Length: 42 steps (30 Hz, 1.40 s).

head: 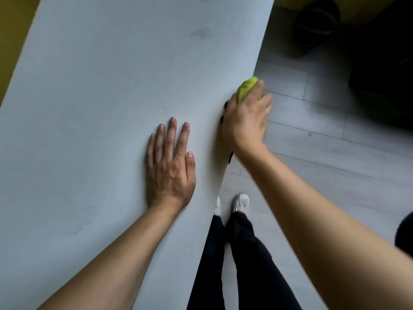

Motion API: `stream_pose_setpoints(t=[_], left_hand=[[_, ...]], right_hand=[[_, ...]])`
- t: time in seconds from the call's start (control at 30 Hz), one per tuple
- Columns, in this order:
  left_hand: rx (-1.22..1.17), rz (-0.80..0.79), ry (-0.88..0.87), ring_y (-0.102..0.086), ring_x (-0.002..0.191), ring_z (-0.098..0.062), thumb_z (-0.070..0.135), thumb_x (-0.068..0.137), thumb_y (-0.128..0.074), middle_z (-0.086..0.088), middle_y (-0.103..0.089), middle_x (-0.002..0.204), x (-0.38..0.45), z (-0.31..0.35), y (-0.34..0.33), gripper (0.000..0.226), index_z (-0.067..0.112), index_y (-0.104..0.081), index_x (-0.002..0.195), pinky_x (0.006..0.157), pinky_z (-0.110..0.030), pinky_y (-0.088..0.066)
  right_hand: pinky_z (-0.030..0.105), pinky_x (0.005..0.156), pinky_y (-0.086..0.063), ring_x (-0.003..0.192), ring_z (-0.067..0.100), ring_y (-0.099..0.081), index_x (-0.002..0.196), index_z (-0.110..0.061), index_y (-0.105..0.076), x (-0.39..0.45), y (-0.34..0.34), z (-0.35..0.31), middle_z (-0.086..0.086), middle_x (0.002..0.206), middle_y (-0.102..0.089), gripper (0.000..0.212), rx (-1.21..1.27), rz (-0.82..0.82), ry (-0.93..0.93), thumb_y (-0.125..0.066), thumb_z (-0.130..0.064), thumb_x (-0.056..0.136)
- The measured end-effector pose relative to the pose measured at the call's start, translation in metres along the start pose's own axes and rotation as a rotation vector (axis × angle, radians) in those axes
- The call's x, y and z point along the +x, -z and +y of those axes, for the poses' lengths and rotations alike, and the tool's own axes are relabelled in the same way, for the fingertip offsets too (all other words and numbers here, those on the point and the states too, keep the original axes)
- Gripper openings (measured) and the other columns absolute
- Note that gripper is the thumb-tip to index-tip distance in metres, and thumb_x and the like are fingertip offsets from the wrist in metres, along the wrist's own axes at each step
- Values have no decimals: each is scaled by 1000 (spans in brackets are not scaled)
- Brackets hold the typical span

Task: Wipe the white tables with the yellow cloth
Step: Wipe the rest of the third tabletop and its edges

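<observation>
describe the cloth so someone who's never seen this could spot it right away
Start at the large white table filling the left of the view and follow its right edge, where it meets the grey plank floor. There the right hand grips a small bunched yellow-green cloth, peeping out past the fingers. It is the only bright-coloured thing there; the left hand lies flat, holding nothing.

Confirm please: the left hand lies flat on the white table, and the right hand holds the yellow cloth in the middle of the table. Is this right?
Not quite. In the head view the right hand holds the yellow cloth at the table's right edge, not in its middle. The rest is right: the left hand lies flat, fingers straight, on the white table.
</observation>
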<state>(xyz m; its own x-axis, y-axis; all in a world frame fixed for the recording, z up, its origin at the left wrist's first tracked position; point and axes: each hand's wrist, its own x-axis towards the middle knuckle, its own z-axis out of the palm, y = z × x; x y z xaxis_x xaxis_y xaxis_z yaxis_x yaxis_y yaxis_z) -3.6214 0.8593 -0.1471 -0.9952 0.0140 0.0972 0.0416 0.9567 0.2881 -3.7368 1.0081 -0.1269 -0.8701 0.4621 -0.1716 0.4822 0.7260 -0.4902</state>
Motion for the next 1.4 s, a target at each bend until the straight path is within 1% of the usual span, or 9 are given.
stream_pose_setpoints(t=[0.13, 0.27, 0.5, 0.67, 0.83, 1.0, 1.13, 1.27, 1.4], left_hand=[[-21, -2, 6, -25, 158, -30, 29, 103, -35, -8, -29, 170, 2, 0, 0, 59, 19, -38, 161, 130, -47, -16], [-36, 9, 11, -25, 158, -30, 29, 103, -34, -7, -30, 170, 2, 3, 0, 59, 19, -39, 161, 130, -46, -14], [-42, -32, -3, -25, 157, -34, 32, 102, -34, -12, -27, 171, 2, -3, 1, 61, 18, -38, 161, 130, -42, -9], [25, -105, -3, -25, 157, -37, 34, 105, -33, -17, -21, 171, -44, -18, 17, 61, 17, -32, 163, 131, -45, -11], [61, -115, 14, -20, 159, -34, 34, 105, -32, -13, -20, 173, -114, -44, 33, 62, 15, -32, 164, 130, -49, -14], [40, -102, 31, -18, 160, -28, 38, 103, -33, -7, -21, 173, -110, -46, 33, 62, 20, -33, 163, 131, -47, -12], [16, -100, 33, -15, 161, -24, 39, 104, -32, -4, -19, 174, -111, -49, 33, 62, 22, -32, 164, 131, -46, -10], [17, -84, 29, -14, 161, -25, 39, 103, -32, -4, -19, 174, -112, -50, 31, 63, 23, -32, 164, 131, -45, -9], [14, -79, 21, -16, 161, -26, 39, 102, -33, -5, -20, 174, -111, -52, 30, 64, 23, -31, 164, 131, -45, -9]], right_hand=[[44, 97, -44, 124, 32, -46, 150, -13, -28, 75, 5, -25, 12, 137, -41, 55, -7, 15, -66, -45, -35, 102], [44, 93, -45, 123, 32, -46, 146, -14, -31, 74, 0, -24, 11, 136, -41, 51, 16, 36, -84, -45, -35, 102], [46, 94, -41, 116, 37, -43, 157, -10, -19, -89, -8, 34, 18, 127, -43, 70, 112, -22, 61, -48, -36, 100], [49, 89, -48, 112, 38, -47, 158, -9, -20, -191, -12, 62, 20, 124, -47, 74, 169, -23, 50, -54, -36, 98], [48, 92, -42, 114, 36, -43, 158, -10, -20, -144, -11, 41, 19, 126, -44, 71, 134, -28, -27, -50, -37, 100], [44, 98, -41, 124, 34, -44, 155, -13, -23, -37, -5, 9, 14, 135, -42, 65, 91, 16, -33, -48, -35, 100], [41, 93, -47, 124, 28, -47, 149, -16, -30, 20, -1, -13, 8, 137, -42, 54, 44, 43, -119, -45, -33, 101], [42, 92, -47, 123, 29, -47, 148, -15, -31, 5, -5, -8, 8, 136, -42, 53, 47, 57, -102, -46, -33, 101], [44, 95, -42, 121, 33, -45, 154, -13, -25, -82, -10, 24, 14, 132, -43, 63, 106, 43, -22, -47, -35, 99]])
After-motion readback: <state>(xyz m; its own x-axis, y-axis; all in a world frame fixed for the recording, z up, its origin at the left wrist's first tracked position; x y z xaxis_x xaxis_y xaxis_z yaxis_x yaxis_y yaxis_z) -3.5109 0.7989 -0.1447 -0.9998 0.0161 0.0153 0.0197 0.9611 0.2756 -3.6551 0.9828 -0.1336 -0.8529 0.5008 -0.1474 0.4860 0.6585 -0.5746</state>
